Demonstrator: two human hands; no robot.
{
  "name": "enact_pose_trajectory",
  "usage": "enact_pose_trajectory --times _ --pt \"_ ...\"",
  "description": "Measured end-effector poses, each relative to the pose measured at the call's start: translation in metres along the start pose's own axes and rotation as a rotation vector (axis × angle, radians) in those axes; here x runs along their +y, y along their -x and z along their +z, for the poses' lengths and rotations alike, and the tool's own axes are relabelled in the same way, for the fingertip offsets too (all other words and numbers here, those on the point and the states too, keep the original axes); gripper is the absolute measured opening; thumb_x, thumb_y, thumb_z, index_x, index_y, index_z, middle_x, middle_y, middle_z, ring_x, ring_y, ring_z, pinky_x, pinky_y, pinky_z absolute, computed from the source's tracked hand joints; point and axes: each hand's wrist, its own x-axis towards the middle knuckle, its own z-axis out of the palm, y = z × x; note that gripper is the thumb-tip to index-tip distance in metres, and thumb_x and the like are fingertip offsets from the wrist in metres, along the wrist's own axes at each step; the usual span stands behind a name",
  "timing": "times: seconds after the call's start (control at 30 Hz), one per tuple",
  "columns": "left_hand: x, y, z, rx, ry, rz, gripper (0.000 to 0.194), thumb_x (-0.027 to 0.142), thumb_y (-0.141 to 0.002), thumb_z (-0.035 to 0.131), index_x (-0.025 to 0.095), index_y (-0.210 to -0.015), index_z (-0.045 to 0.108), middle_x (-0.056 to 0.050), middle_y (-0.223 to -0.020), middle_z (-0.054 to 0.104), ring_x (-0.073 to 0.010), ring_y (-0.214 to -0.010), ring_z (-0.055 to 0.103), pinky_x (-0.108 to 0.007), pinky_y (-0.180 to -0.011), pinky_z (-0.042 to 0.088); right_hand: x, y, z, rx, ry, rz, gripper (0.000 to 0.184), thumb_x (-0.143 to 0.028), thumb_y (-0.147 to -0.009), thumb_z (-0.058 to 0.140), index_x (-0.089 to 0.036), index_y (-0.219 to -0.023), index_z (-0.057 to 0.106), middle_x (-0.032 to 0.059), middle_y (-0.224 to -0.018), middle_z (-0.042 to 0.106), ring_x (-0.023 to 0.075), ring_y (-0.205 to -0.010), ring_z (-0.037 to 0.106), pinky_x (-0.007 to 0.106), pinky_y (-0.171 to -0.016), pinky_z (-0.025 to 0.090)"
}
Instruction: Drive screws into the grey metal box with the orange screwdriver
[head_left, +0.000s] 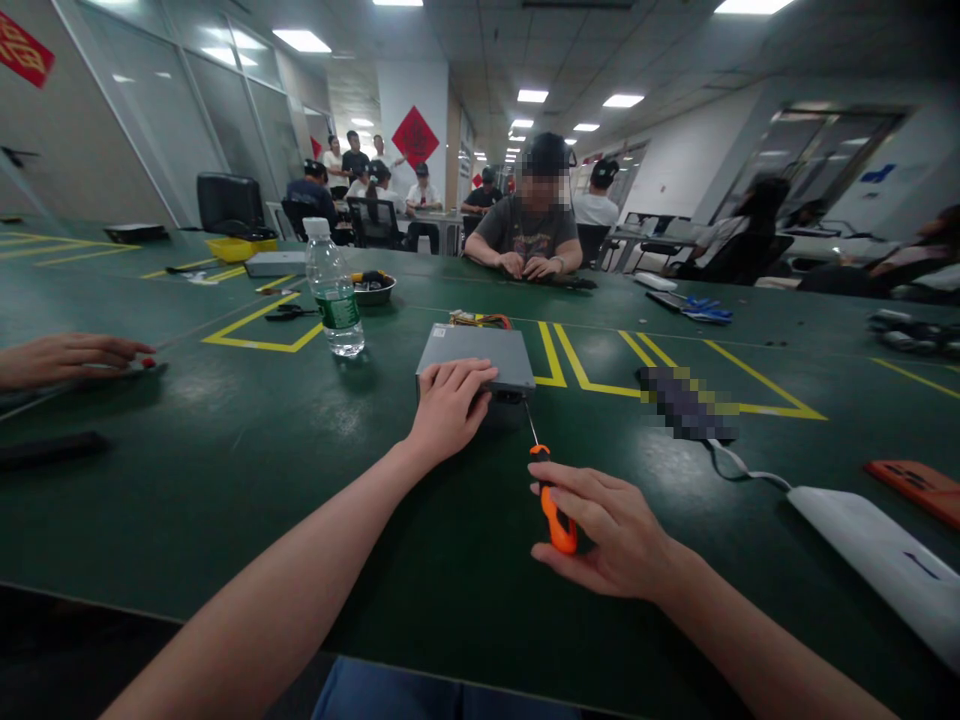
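Observation:
A grey metal computer power supply unit (480, 352) sits on the green table in front of me, with coloured wires (480, 321) at its far side. My left hand (456, 400) grips its near left part, fingers over the top. In my right hand (600, 525) is a screwdriver (556, 520) with an orange and black handle, held between fingers and thumb. Its thin shaft points away from me, and the tip is at the unit's near right corner beside a dark socket (510, 397). Whether the tip sits in a screw is too small to tell.
A water bottle (334, 290) stands left of the unit, before a metal bowl (373, 289) of tools. Another person's hand (75, 358) is at the far left. To the right lie a white power bank-like device (877, 560) with a cable and an orange phone (919, 488).

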Motion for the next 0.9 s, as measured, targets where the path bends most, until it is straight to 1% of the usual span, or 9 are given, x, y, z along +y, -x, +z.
enact_pose_trajectory --times 0.07,0.2,0.3,0.4,0.47,0.57,0.7,0.77,0.9 --pt "-0.0001 0.0 0.0006 0.001 0.0 -0.001 0.027 0.023 -0.087 0.046 0.025 -0.113 0.053 -0.002 -0.123 0.056 -0.0199 -0.114 0.046 -0.038 -0.094 0.027 -0.0009 -0.0012 -0.0013 -0.039 -0.021 0.013 0.036 -0.04 -0.085 0.048 -0.013 -0.109 0.046 0.0185 -0.109 0.059 0.0222 -0.092 0.062 0.033 -0.07 0.053" --pt "-0.0001 0.0001 0.0015 0.008 0.007 0.001 0.027 0.023 -0.087 0.046 0.025 -0.113 0.052 -0.002 -0.123 0.056 -0.0199 -0.114 0.046 -0.038 -0.094 0.027 -0.0028 -0.0059 -0.0049 -0.112 0.039 -0.027 0.034 -0.033 -0.088 0.04 -0.012 -0.114 0.049 0.0185 -0.109 0.058 0.0231 -0.096 0.06 0.034 -0.072 0.052" --pt "0.0 0.0 0.0007 0.001 0.007 -0.003 0.028 0.023 -0.087 0.046 0.025 -0.114 0.052 -0.002 -0.123 0.056 -0.0202 -0.114 0.046 -0.039 -0.094 0.027 -0.0018 -0.0044 -0.0036 -0.071 0.059 -0.029 0.033 -0.036 -0.086 0.046 -0.013 -0.109 0.05 0.019 -0.108 0.058 0.023 -0.09 0.061 0.035 -0.069 0.052" --pt "0.0001 0.0 -0.0007 -0.009 0.007 -0.005 0.028 0.022 -0.087 0.046 0.026 -0.114 0.052 -0.002 -0.123 0.056 -0.0204 -0.114 0.046 -0.039 -0.094 0.027 0.0008 0.0005 -0.0003 -0.005 -0.005 0.006 0.031 -0.032 -0.083 0.054 -0.013 -0.106 0.045 0.0206 -0.112 0.057 0.0221 -0.089 0.063 0.033 -0.068 0.052" --pt "0.0003 0.0 -0.0014 -0.014 0.007 -0.005 0.028 0.023 -0.087 0.045 0.025 -0.114 0.052 -0.002 -0.123 0.056 -0.0202 -0.115 0.046 -0.039 -0.095 0.027 0.0019 0.002 0.001 0.006 -0.057 0.025 0.033 -0.032 -0.082 0.055 -0.013 -0.106 0.042 0.0216 -0.112 0.057 0.0222 -0.091 0.063 0.033 -0.069 0.053" --pt "0.0004 0.0001 -0.0013 -0.012 0.008 -0.007 0.027 0.023 -0.088 0.045 0.025 -0.114 0.052 -0.002 -0.124 0.056 -0.0199 -0.115 0.046 -0.039 -0.095 0.027 0.0014 -0.0002 0.0 -0.045 -0.065 0.025 0.039 -0.038 -0.085 0.049 -0.011 -0.112 0.042 0.022 -0.112 0.056 0.0242 -0.096 0.061 0.035 -0.072 0.053" --pt "0.0004 0.0002 -0.0003 -0.004 0.013 -0.005 0.027 0.023 -0.088 0.045 0.025 -0.113 0.052 -0.002 -0.123 0.056 -0.0195 -0.115 0.046 -0.038 -0.095 0.027 -0.0002 -0.0045 -0.0027 -0.129 0.029 -0.023 0.037 -0.035 -0.089 0.039 -0.011 -0.117 0.047 0.0212 -0.112 0.055 0.0259 -0.098 0.059 0.038 -0.072 0.053" --pt "0.0005 0.0002 -0.0002 -0.001 0.015 -0.005 0.027 0.023 -0.088 0.045 0.025 -0.113 0.052 -0.001 -0.123 0.056 -0.0194 -0.115 0.046 -0.038 -0.095 0.026 0.0002 -0.0037 -0.0025 -0.103 0.042 -0.032 0.036 -0.035 -0.088 0.042 -0.011 -0.114 0.048 0.0213 -0.111 0.056 0.0259 -0.095 0.06 0.038 -0.071 0.052" --pt "0.0008 0.0 -0.0008 -0.005 0.015 -0.006 0.027 0.023 -0.088 0.045 0.025 -0.113 0.052 -0.002 -0.123 0.056 -0.0197 -0.115 0.046 -0.038 -0.094 0.027 0.0024 0.0021 0.0008 0.018 0.005 0.009 0.032 -0.034 -0.084 0.05 -0.012 -0.107 0.046 0.0204 -0.108 0.058 0.0233 -0.089 0.062 0.034 -0.067 0.053"
